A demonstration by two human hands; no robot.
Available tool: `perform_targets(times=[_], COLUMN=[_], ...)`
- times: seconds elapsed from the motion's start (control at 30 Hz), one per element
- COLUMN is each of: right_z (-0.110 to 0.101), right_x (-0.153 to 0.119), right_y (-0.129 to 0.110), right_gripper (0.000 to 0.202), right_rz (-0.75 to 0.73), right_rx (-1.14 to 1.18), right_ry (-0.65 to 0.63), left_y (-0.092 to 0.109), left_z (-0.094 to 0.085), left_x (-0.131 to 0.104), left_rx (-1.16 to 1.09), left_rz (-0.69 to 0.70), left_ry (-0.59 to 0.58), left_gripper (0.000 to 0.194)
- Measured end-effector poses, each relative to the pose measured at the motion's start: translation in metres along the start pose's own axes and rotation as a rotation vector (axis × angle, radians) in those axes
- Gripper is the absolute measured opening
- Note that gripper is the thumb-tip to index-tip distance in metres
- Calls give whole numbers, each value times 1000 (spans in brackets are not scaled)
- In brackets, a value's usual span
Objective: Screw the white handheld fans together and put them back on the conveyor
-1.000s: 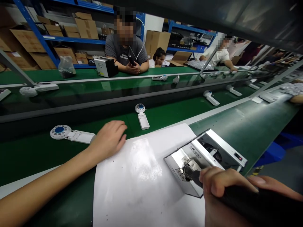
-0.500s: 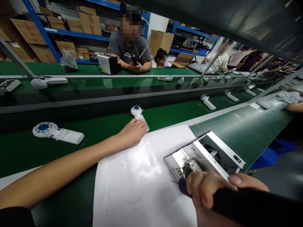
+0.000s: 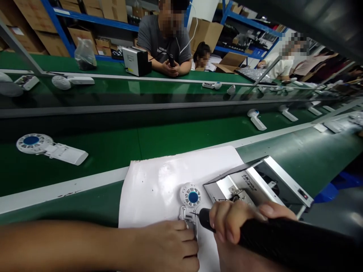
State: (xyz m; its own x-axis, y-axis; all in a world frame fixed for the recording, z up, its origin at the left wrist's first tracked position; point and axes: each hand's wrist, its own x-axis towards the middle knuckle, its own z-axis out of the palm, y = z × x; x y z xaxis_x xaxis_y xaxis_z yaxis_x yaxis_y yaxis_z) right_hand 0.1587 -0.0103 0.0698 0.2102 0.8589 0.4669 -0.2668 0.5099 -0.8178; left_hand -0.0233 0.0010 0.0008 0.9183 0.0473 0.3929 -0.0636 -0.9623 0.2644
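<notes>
White fan (image 3: 190,198) lies on a white sheet (image 3: 153,192) at the near edge of the table (image 3: 93,204), its round head pointing far. From the left, the left hand (image 3: 166,245) has its fingers curled down on the handle, holding and mostly hiding it. The right hand (image 3: 241,221) is wrapped firmly around a black driver (image 3: 289,241), its tip at the fan's hinge. Right of the fan stands a silver box (image 3: 252,185); far left, another fan (image 3: 53,147) rests on the green belt (image 3: 119,147).
</notes>
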Motion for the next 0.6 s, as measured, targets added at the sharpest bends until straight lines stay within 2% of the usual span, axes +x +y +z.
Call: perform_targets(times=[0.1, 0.23, 0.37, 0.5, 0.6], right_z=[23, 24, 21, 31, 37], right_x=[8, 10, 14, 17, 16], right_y=[3, 8, 12, 17, 23], right_gripper=[55, 81, 77, 92, 89], right_rz=[1, 2, 7, -4, 21], right_rx=[9, 25, 25, 51, 56], right_ry=[26, 79, 18, 66, 23], left_y=[-4, -3, -2, -1, -1], left_z=[0, 2, 3, 5, 6], left_x=[0, 0, -1, 0, 0], left_rx=[-7, -4, -6, -9, 0], left_rz=[9, 18, 1, -4, -15], left_ry=[17, 27, 40, 44, 31], left_gripper=[22, 22, 22, 19, 19])
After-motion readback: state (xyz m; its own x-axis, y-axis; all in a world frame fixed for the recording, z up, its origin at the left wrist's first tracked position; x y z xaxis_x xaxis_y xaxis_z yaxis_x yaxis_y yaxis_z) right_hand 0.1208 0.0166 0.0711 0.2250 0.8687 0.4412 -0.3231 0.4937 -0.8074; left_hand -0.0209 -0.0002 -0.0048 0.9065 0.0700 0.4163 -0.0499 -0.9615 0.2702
